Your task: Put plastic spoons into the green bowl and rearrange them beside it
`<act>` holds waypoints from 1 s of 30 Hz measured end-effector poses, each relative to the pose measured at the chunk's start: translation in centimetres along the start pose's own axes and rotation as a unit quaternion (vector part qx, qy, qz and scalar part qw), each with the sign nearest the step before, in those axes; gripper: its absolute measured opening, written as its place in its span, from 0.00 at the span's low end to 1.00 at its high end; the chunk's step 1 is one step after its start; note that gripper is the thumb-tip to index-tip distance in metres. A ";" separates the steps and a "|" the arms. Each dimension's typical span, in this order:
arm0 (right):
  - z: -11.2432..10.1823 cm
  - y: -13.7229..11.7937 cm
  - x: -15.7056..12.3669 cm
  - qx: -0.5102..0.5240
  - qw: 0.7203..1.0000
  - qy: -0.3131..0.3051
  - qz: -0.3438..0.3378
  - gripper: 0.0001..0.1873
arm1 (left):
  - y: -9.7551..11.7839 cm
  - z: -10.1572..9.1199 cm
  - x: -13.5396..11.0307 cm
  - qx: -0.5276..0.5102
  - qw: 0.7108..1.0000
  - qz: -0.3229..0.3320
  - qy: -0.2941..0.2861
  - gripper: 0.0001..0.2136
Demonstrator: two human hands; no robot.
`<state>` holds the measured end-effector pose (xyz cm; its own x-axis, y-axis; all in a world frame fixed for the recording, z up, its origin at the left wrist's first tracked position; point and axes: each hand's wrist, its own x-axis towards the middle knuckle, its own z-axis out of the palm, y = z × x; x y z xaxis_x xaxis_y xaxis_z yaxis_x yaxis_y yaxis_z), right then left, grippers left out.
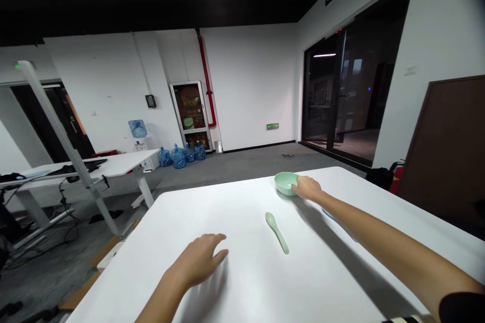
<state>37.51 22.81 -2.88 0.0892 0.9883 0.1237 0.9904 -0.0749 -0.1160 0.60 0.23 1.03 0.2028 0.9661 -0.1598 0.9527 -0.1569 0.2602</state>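
Observation:
Near the far edge of the white table (242, 282), my right hand (308, 188) grips the right rim of a light green bowl (284, 184), thumb over the inside. The bowl stands upright at the table's surface; whether it touches is hard to tell. A pale green spoon (278, 233) lies between my hands, its round end pointing away from me. My left hand (202, 260) hovers over the left part of the table with thumb and fingers apart, holding nothing. Beneath my right forearm a blue object (329, 213) shows in part; the arm hides the rest.
Beyond the table, several blue water jugs (178, 156) stand on the floor by a water dispenser (138, 131). A second desk (125, 162) with cables and an upright post is at left. At right are a fire extinguisher (396, 177) and a brown board (443, 146).

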 end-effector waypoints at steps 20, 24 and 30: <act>-5.0 2.7 -16.5 0.086 0.986 0.025 -0.140 0.40 | -0.7 0.7 -1.0 0.023 0.998 0.041 0.046 0.28; -3.7 2.6 -17.1 0.087 0.987 0.018 -0.136 0.41 | -0.8 0.7 -1.0 0.023 0.997 0.046 0.048 0.28; -2.6 2.9 -16.9 0.087 0.986 0.025 -0.142 0.40 | -0.5 0.6 -1.1 0.019 0.998 0.041 0.051 0.28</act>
<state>39.17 5.52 -2.75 -0.1790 0.9580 0.2242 0.9435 0.2318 -0.2370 0.01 -0.86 0.45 0.2588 0.9651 -0.0406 0.9420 -0.2429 0.2318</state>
